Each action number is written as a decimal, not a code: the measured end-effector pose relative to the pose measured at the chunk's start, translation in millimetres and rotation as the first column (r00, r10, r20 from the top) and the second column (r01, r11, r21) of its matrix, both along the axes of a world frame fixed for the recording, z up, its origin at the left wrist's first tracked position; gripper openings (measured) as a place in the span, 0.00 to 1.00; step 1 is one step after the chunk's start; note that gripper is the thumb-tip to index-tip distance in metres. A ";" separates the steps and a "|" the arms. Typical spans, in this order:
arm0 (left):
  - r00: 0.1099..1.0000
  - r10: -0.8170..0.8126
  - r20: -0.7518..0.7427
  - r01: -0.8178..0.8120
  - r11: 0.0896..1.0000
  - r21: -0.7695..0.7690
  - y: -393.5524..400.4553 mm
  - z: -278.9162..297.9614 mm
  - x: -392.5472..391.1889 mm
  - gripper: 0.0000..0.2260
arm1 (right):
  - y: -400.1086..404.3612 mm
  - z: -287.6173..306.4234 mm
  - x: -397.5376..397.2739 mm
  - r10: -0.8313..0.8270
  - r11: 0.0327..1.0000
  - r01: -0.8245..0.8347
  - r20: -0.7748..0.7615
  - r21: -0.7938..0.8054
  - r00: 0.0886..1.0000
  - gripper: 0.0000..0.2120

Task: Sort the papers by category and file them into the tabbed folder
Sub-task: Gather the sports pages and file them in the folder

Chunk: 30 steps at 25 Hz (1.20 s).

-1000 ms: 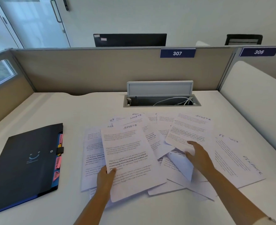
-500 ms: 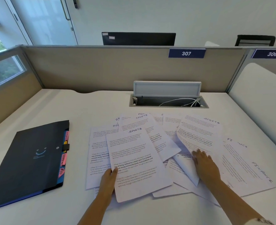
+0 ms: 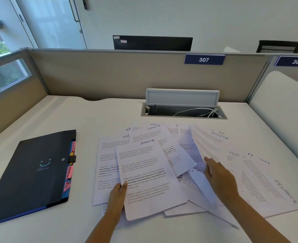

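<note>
A loose spread of printed papers covers the middle of the white desk, with handwritten headings such as SPORTS, HR and FINANCE. My left hand pinches the lower left edge of the top sheet headed SPORTS, thumb on the page. My right hand lifts the edge of a sheet from the right side of the pile; that sheet is raised and blurred. Sheets marked FINANCE lie at the right. The black tabbed folder lies shut at the left, pink tabs along its right edge.
An open cable tray with white cables and a raised lid sits behind the papers. Beige partition panels close off the desk at the back and left, a white panel at the right. Bare desk surface lies behind the folder.
My right hand has lifted a sheet off the right side of the pile and swung it upward, uncovering headings beneath. My left hand keeps its hold on the SPORTS sheet.
</note>
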<state>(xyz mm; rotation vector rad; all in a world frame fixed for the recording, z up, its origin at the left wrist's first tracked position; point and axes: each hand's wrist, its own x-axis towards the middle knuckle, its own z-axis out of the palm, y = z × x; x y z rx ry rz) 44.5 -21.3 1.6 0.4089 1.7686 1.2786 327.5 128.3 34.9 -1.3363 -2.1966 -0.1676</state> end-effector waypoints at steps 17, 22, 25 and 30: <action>0.998 -0.064 -0.029 0.065 0.997 0.044 -6.5 0.7 -4.2 0.12 | -106.8 -20.4 -56.0 0.489 0.691 -0.455 -0.099 -0.562 0.866 0.24; 0.991 -0.087 -0.103 0.097 0.991 0.095 -7.9 11.2 -13.8 0.13 | -84.4 2.0 -56.1 0.137 0.764 -0.384 -0.451 -0.519 0.882 0.23; 0.985 -0.130 -0.115 0.148 0.974 0.171 -8.6 22.9 -15.2 0.20 | -72.9 10.6 -66.8 -0.102 0.758 -0.322 -0.591 -0.567 0.800 0.22; 0.984 -0.134 -0.116 0.167 0.922 0.350 1.1 60.0 -6.5 0.15 | -58.0 37.8 -83.8 -0.180 0.707 -0.335 -0.617 -0.623 0.766 0.09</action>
